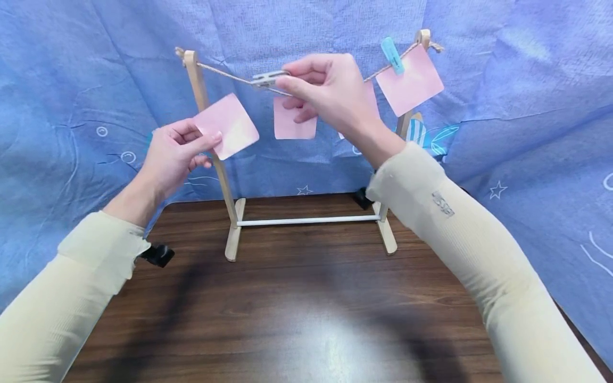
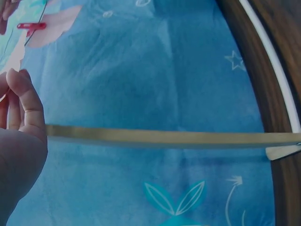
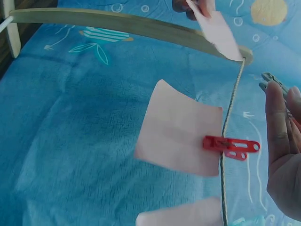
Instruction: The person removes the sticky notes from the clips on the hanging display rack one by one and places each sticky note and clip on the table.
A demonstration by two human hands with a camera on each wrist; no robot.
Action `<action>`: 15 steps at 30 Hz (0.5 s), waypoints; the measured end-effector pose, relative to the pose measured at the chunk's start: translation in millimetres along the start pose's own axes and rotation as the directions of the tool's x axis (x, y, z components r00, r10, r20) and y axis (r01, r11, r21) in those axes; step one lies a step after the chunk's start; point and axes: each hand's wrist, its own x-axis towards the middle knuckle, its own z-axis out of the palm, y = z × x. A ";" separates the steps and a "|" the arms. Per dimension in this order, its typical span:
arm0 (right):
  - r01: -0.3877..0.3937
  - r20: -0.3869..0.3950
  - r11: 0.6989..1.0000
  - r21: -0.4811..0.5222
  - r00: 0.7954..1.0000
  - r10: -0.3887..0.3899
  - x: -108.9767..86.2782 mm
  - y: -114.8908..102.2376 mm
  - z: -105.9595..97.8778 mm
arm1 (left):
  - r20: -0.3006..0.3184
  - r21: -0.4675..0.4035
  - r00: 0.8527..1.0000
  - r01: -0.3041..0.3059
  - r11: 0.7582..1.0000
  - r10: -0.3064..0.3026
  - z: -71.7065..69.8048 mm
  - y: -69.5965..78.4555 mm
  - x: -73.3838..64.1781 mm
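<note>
My left hand (image 1: 174, 149) pinches a square pink paper card (image 1: 232, 125) by its lower left side, in front of the stand's left post. Between the right hand's (image 1: 335, 96) thumb and index finger is a grey clothespin (image 1: 266, 78), at the rope (image 1: 222, 73) in the head view. In the right wrist view, a red clothespin (image 3: 231, 144) fixes a second pink card (image 3: 181, 127) to the rope. At the right end hangs another card (image 1: 414, 85) under a light blue clothespin (image 1: 392, 55). My right hand and forearm partly hide one more card (image 1: 372, 98).
The rope runs between two wooden posts (image 1: 222, 183) joined low down by a white bar (image 1: 306, 220). Their feet stand on a dark brown wooden table (image 1: 268, 298). A blue patterned cloth (image 1: 306, 26) hangs close behind.
</note>
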 end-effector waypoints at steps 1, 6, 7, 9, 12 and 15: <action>-0.003 0.007 1.000 -0.007 1.000 0.003 -5.3 0.3 -4.1 | 0.000 0.005 1.000 0.006 1.000 -0.006 0.8 -2.1 -2.1; -0.017 0.039 0.999 -0.046 0.999 0.019 -34.2 5.2 -23.8 | 0.027 0.053 0.999 0.028 0.998 -0.030 4.4 -13.6 -12.8; -0.029 0.046 0.999 -0.040 0.998 0.030 -40.4 6.9 -27.4 | 0.032 0.063 0.999 0.033 0.997 -0.035 5.1 -15.7 -15.2; -0.048 0.059 0.998 -0.032 0.997 0.049 -52.7 11.0 -34.3 | 0.041 0.073 0.998 0.044 0.996 -0.047 6.5 -19.4 -20.4; -0.074 0.080 0.997 -0.029 0.994 0.076 -70.2 18.8 -44.9 | 0.052 0.103 0.997 0.057 0.993 -0.063 7.5 -24.2 -29.9; -0.106 0.104 0.993 -0.058 0.988 0.112 -87.6 28.5 -57.1 | 0.048 0.147 0.997 0.060 0.987 -0.067 6.1 -30.2 -40.1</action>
